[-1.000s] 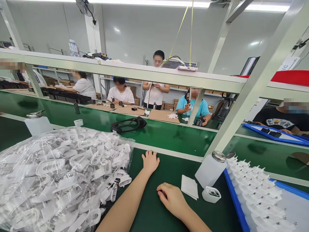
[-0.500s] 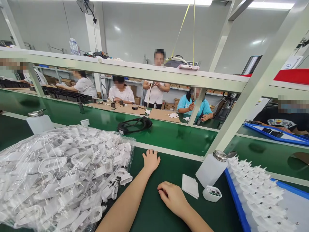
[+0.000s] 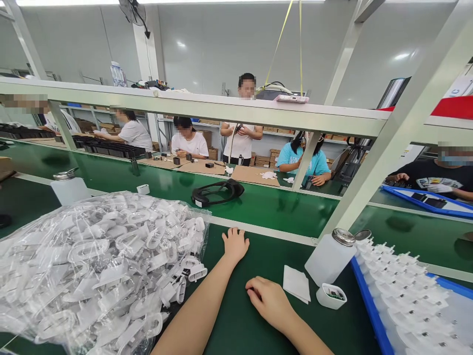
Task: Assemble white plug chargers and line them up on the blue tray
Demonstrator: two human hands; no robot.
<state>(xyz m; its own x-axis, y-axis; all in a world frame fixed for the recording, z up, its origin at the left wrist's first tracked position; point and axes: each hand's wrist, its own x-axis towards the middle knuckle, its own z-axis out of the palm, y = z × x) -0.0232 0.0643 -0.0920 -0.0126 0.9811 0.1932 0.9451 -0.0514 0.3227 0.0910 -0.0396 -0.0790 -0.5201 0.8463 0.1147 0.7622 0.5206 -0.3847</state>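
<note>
Black band and small white piece have shifted toward 3 o'clock along the green belt; both hands hold position. Clear plastic bag, at 8–9 o'clock from left hand, is heaped with white plastic parts. Blue-edged tray, 3 o'clock of right hand, carries rows of white pieces with metal pins. White-capsule housing contains a green circuit board; contents of white bottle cannot be told. Left fingers spread, palm down; nearest bag parts lie at 8 o'clock. Right fingers curled together; cannot tell whether the tips close. Folded paper lies just beside them at 2 o'clock, housing beyond at 3.
</note>
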